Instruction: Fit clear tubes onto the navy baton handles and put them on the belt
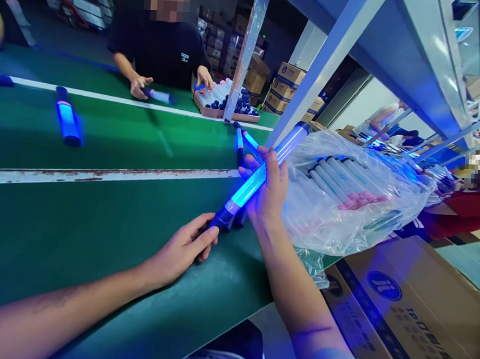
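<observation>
2 hands, the left hand and the right hand, share 1 held stick. Just beyond it lie 2 lit sticks; 1 separate glowing stick lies farther left on the desk. Across the desk, 1 person shows 2 hands and 1 blurred stick. There are 2 pale strips, 1 shallow tray and 1 clear bag; the crowded sticks inside each defy an exact count.
</observation>
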A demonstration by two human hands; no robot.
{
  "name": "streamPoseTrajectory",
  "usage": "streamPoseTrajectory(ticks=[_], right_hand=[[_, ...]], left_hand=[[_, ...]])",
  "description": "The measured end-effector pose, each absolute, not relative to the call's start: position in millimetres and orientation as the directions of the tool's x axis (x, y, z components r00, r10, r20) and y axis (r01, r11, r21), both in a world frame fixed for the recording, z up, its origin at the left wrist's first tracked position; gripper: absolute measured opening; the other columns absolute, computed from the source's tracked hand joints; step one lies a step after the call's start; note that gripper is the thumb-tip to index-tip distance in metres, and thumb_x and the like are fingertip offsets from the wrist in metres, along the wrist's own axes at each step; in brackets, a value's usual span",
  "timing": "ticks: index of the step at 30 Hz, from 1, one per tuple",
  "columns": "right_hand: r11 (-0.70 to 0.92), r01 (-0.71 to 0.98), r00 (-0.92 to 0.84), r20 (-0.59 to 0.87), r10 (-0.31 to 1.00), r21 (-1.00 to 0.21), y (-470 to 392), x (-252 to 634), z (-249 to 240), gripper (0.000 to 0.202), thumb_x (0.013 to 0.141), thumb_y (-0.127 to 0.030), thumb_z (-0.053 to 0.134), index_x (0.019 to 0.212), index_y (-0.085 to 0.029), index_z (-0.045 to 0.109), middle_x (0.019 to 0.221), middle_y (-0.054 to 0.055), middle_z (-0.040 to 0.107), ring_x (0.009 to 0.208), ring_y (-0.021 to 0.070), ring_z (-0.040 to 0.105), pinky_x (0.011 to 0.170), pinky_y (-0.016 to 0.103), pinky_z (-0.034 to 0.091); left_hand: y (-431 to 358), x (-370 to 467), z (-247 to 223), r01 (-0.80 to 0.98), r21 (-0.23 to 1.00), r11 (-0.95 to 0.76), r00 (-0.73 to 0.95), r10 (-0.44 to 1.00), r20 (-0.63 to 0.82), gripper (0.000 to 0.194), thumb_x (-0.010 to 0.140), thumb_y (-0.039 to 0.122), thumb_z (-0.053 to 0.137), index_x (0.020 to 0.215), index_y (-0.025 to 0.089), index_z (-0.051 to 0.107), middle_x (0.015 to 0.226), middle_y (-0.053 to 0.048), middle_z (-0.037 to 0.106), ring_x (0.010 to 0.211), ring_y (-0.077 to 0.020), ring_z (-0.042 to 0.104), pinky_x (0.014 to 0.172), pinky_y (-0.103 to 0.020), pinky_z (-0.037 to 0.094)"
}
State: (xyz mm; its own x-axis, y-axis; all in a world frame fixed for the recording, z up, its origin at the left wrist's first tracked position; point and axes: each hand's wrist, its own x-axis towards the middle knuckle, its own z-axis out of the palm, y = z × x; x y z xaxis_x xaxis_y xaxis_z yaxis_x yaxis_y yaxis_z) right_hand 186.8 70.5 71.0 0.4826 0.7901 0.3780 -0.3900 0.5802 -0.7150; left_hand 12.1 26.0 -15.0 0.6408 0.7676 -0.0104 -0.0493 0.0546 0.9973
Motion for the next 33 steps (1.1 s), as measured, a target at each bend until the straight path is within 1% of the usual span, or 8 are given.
streamPoseTrajectory(ticks=[4,8,16,20,23,26,29,33], right_hand=[[0.586,-0.393,0.447,0.41,0.795,-0.708,68.7,180.1,71.8,0.024,0.093,-0.039,0.065,0.104,-0.025,0.049,0.083,-0.007,0.055,0.054,0.0045,0.052,0.044,0.015,0.043],[0.609,-0.38,0.456,0.432,0.778,-0.696,61.2,173.2,74.1,0.021,0.095,-0.038,0.062,0.104,-0.027,0.047,0.08,-0.008,0.046,0.049,0.0024,0.041,0.043,0.015,0.038],[0.602,-0.282,0.482,0.432,0.762,-0.748,64.9,154.9,67.4,0.02,0.097,-0.042,0.058,0.104,-0.027,0.046,0.081,-0.007,0.044,0.05,0.003,0.038,0.044,0.016,0.037],[0.582,-0.314,0.382,0.462,0.801,-0.75,56.2,149.4,79.1,0.021,0.097,-0.041,0.06,0.109,-0.028,0.048,0.081,-0.008,0.049,0.049,0.0036,0.042,0.045,0.017,0.038],[0.568,-0.316,0.215,0.526,0.823,-0.76,36.0,153.5,97.4,0.025,0.097,-0.044,0.061,0.115,-0.028,0.053,0.082,-0.005,0.055,0.05,0.0068,0.049,0.045,0.021,0.042],[0.61,-0.321,0.104,0.613,0.783,-0.725,16.6,162.3,110.8,0.026,0.098,-0.044,0.061,0.118,-0.028,0.056,0.076,-0.004,0.055,0.045,0.0092,0.048,0.043,0.024,0.043],[0.632,-0.349,0.091,0.647,0.757,-0.692,5.2,163.2,115.0,0.021,0.101,-0.04,0.058,0.119,-0.03,0.057,0.07,-0.006,0.052,0.041,0.0086,0.042,0.043,0.025,0.043],[0.644,-0.321,0.149,0.634,0.759,-0.695,-3.5,149.5,113.6,0.019,0.102,-0.035,0.056,0.12,-0.03,0.058,0.07,-0.005,0.051,0.044,0.0091,0.044,0.043,0.024,0.043]], left_hand=[[25.8,12.8,-15.5,-0.039,0.998,0.051,0.655,0.756,-0.013,0.032,0.103,0.052,0.05,0.11,0.022,0.056,0.088,0.001,0.058,0.062,-0.0092,0.049,0.058,-0.025,0.04],[25.4,13.6,-19.2,-0.068,0.996,0.063,0.665,0.747,-0.002,0.036,0.103,0.053,0.049,0.099,0.019,0.057,0.086,0.001,0.057,0.059,-0.0081,0.046,0.054,-0.025,0.037],[23.6,12.7,-20.4,-0.145,0.988,0.056,0.618,0.785,0.046,0.033,0.102,0.053,0.051,0.102,0.02,0.056,0.083,0.003,0.054,0.057,-0.0077,0.044,0.05,-0.022,0.036],[17.9,12.0,-22.1,-0.179,0.983,0.03,0.628,0.773,0.091,0.037,0.102,0.055,0.049,0.113,0.02,0.052,0.089,0.0,0.056,0.066,-0.0102,0.052,0.06,-0.024,0.042],[13.9,7.9,-22.9,-0.134,0.989,-0.064,0.7,0.7,0.14,0.045,0.101,0.056,0.049,0.126,0.019,0.046,0.096,-0.004,0.06,0.082,-0.0156,0.059,0.078,-0.032,0.047],[13.0,4.0,-12.3,-0.087,0.98,-0.176,0.751,0.635,0.181,0.047,0.098,0.055,0.056,0.126,0.018,0.047,0.101,-0.007,0.061,0.092,-0.0196,0.06,0.084,-0.035,0.047],[11.8,7.7,13.1,-0.158,0.952,-0.262,0.745,0.601,0.289,0.053,0.092,0.057,0.063,0.126,0.019,0.048,0.111,-0.01,0.062,0.1,-0.0231,0.059,0.087,-0.037,0.048],[8.7,21.0,39.3,-0.136,0.866,-0.481,0.643,0.622,0.446,0.034,0.103,0.052,0.044,0.116,0.02,0.051,0.112,-0.01,0.063,0.1,-0.0236,0.059,0.088,-0.037,0.048]])
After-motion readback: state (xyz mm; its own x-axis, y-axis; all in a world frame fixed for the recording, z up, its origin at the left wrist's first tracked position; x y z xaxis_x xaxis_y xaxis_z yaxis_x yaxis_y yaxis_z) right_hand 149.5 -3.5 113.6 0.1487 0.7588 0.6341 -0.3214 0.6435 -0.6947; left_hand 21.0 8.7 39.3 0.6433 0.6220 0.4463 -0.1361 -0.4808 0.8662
